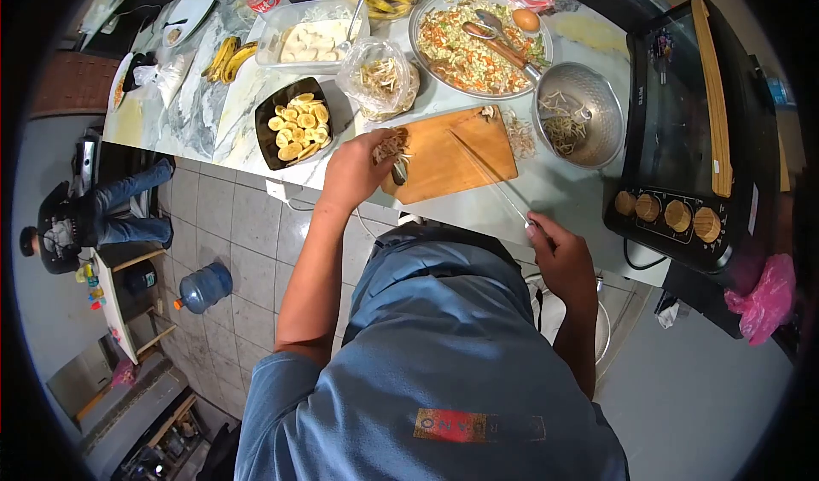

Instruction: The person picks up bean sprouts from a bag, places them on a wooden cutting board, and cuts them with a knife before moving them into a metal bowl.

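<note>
My left hand (pixel 357 169) is at the left edge of the wooden cutting board (pixel 448 161), its fingers curled round a bunch of bean sprouts (pixel 391 146). At the board's right, my right hand (pixel 560 255) grips a long thin knife (pixel 495 178) by its handle, the blade reaching over the board. More pale sprouts (pixel 519 134) lie beside the board's right edge. A clear plastic bag of sprouts (pixel 382 80) stands behind the board. To the right, a metal colander (pixel 601 97) holds some sprouts.
A black bowl of banana slices (pixel 299 124) stands left. Behind are a large tray of chopped vegetables (pixel 426 54) with an egg and a plastic tub (pixel 269 41). A toaster oven (pixel 665 131) stands right. Another person (pixel 64 225) is at far left, near a water jug (pixel 205 287).
</note>
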The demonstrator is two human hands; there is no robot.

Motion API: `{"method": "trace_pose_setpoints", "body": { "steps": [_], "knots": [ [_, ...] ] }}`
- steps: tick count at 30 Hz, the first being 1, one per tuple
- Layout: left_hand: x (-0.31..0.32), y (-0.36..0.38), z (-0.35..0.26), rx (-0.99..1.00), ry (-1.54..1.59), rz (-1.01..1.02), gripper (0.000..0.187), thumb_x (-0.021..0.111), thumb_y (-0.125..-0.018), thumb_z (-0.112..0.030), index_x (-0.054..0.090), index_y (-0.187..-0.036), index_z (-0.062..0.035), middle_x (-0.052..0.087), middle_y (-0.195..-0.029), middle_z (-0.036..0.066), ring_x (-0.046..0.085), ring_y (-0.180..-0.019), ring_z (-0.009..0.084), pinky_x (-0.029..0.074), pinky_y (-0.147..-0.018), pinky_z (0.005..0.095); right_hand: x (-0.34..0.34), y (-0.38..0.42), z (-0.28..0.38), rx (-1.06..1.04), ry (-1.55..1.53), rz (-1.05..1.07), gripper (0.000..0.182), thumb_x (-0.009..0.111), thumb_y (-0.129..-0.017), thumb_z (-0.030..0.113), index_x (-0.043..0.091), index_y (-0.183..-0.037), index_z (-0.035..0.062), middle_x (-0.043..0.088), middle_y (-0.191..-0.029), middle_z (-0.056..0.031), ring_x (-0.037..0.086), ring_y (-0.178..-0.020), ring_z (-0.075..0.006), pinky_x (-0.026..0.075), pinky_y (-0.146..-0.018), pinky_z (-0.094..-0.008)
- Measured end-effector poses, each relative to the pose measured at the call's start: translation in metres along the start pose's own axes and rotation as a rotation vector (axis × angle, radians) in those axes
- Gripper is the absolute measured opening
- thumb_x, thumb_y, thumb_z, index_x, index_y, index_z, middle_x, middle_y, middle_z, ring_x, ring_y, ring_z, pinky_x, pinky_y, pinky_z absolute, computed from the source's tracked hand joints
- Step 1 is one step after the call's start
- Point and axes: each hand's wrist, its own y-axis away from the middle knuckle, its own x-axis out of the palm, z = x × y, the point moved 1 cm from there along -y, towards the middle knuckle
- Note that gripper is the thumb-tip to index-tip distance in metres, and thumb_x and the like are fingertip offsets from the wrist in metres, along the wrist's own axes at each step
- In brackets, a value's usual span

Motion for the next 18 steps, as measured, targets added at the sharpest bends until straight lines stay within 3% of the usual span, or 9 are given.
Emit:
{"method": "trace_pose_setpoints", "body": {
  "steps": [2,4,6,8,18],
  "knots": [
    [-0.002,0.0,0.001,0.003,0.013,0.005,0.039,0.08,-0.082,-0.019,0.071,-0.119,-0.0088,0.074,-0.101,0.016,0.071,-0.074,0.0277,0.056,-0.071,0.0388,-0.001,0.0,0.001,0.019,-0.004,0.012,0.035,0.065,-0.097,0.035,0.072,-0.122,0.0105,0.07,-0.078,-0.0186,0.069,-0.068,-0.0317,0.052,-0.068,-0.0379],
    [-0.004,-0.002,0.003,-0.041,0.041,0.022,0.035,0.078,-0.082,-0.021,0.073,-0.115,-0.0094,0.075,-0.097,0.016,0.071,-0.083,0.0363,0.056,-0.076,0.0439,-0.001,-0.002,0.0,0.034,-0.007,0.02,0.035,0.065,-0.097,0.035,0.072,-0.121,0.0109,0.069,-0.077,-0.0181,0.068,-0.067,-0.0312,0.051,-0.067,-0.0378],
    [-0.004,-0.002,0.004,-0.054,0.009,0.027,0.032,0.077,-0.082,-0.021,0.074,-0.112,-0.009,0.075,-0.097,0.016,0.072,-0.08,0.0343,0.057,-0.075,0.0426,-0.001,-0.001,-0.003,0.028,0.005,0.014,0.034,0.065,-0.097,0.035,0.072,-0.122,0.0117,0.068,-0.075,-0.0182,0.067,-0.064,-0.03,0.051,-0.066,-0.0374],
    [-0.011,-0.002,-0.001,-0.041,0.023,0.052,0.033,0.077,-0.084,-0.016,0.073,-0.116,-0.0068,0.075,-0.103,0.016,0.071,-0.073,0.0255,0.056,-0.07,0.0366,-0.001,-0.001,-0.004,0.025,0.002,0.007,0.035,0.065,-0.097,0.035,0.072,-0.122,0.0119,0.068,-0.074,-0.0185,0.067,-0.064,-0.0297,0.051,-0.066,-0.0374],
    [-0.02,-0.003,-0.007,-0.098,0.049,0.047,0.024,0.07,-0.092,-0.016,0.074,-0.113,-0.0041,0.076,-0.094,0.015,0.071,-0.071,0.0224,0.055,-0.069,0.034,-0.004,-0.002,-0.011,-0.007,-0.03,-0.012,0.035,0.064,-0.098,0.036,0.072,-0.123,0.0117,0.067,-0.073,-0.0178,0.064,-0.061,-0.0289,0.05,-0.065,-0.0374]
  ]
}}
